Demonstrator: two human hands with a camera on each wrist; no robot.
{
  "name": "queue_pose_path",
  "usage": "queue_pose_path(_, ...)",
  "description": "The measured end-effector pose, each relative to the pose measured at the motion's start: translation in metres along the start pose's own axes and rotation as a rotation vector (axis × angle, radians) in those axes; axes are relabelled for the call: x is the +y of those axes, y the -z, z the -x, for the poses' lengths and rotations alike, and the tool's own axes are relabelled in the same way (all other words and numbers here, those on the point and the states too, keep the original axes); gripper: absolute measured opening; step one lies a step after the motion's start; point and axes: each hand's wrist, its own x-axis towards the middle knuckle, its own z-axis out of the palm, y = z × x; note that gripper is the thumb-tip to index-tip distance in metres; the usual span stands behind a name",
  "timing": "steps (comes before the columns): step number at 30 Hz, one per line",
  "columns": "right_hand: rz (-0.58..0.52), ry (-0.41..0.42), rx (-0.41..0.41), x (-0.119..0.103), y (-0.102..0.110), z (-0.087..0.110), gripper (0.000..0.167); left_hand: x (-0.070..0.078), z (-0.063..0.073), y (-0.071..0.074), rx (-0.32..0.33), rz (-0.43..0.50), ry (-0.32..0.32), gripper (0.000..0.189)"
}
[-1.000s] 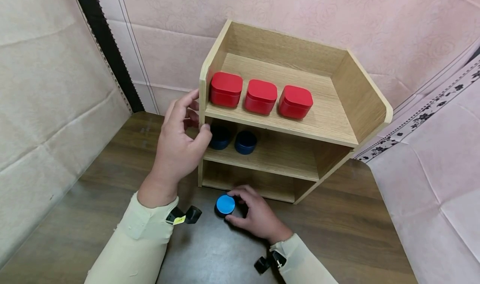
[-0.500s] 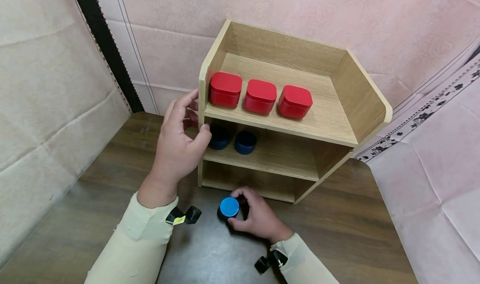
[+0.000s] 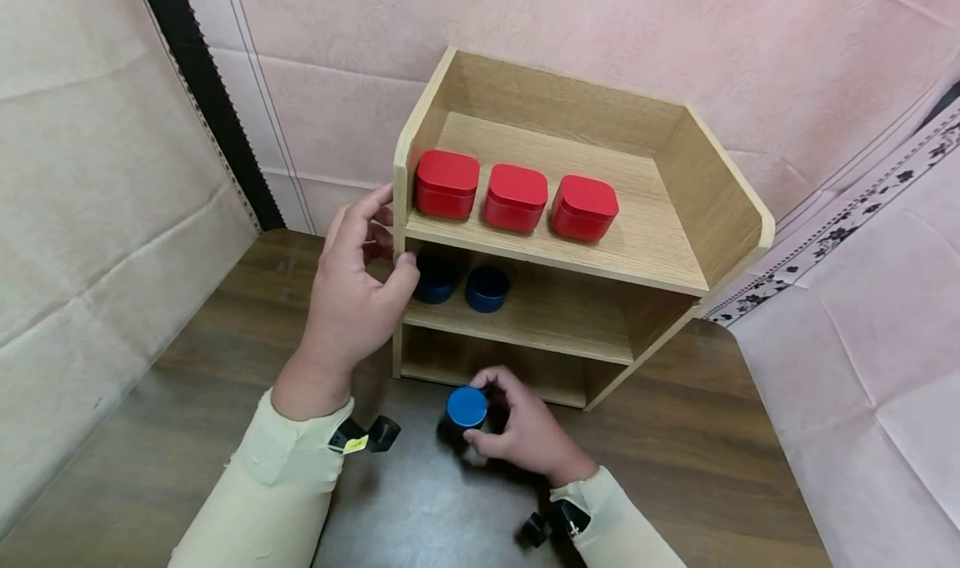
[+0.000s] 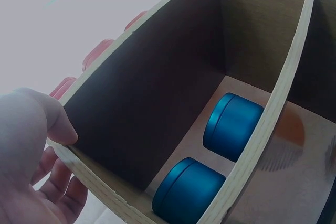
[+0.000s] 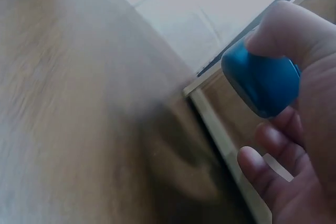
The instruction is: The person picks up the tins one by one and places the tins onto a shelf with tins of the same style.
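Note:
A small wooden shelf unit (image 3: 517, 353) stands on the table. My left hand (image 3: 352, 289) grips the front edge of its left side panel, thumb on the front and fingers on the outer side. In front of the bottom level, my right hand (image 3: 525, 430) pinches a round blue tin (image 3: 467, 407) between thumb and fingers. The right wrist view shows this tin (image 5: 262, 80) held up off the table. Two more blue tins sit on the middle level, one at the left (image 3: 437, 280) and another (image 3: 487, 289) beside it.
Three red boxes with rounded corners, the left one (image 3: 447, 185), the middle one (image 3: 516, 198) and the right one (image 3: 585, 208), stand in a row on the top level. Patterned cloth (image 3: 337, 68) hangs behind and at both sides of the brown table (image 3: 720, 435).
My right hand has raised the blue tin off the table and moved it slightly right. The left hand keeps its hold on the shelf unit. The head view has shifted slightly.

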Motion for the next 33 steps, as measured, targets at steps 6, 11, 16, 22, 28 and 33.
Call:
queue_pose_path(6, -0.039, 0.043, 0.009, -0.019, 0.009, 0.003, 0.059, -0.001, 0.000, 0.000, 0.001, 0.000, -0.005, 0.071)
queue_pose_path(11, -0.096, 0.076, 0.014, -0.034, 0.017, 0.007, 0.061, -0.001, 0.001, 0.000, 0.005, -0.005, -0.002, 0.070)
queue_pose_path(16, -0.077, 0.109, 0.025, -0.049, 0.028, 0.008, 0.069, -0.001, 0.001, 0.001, 0.009, -0.007, -0.008, 0.070)
queue_pose_path(22, 0.001, 0.160, 0.041, -0.071, 0.045, 0.009, 0.070, 0.000, 0.000, 0.001, 0.007, -0.005, -0.003, 0.071)
queue_pose_path(28, 0.015, 0.172, 0.075, -0.088, 0.067, 0.008, 0.070, 0.000, 0.000, 0.000, 0.004, 0.007, -0.001, 0.071)
queue_pose_path(33, 0.050, 0.162, 0.114, -0.100, 0.087, 0.006, 0.069, 0.000, -0.001, 0.000, 0.006, 0.011, -0.005, 0.071)
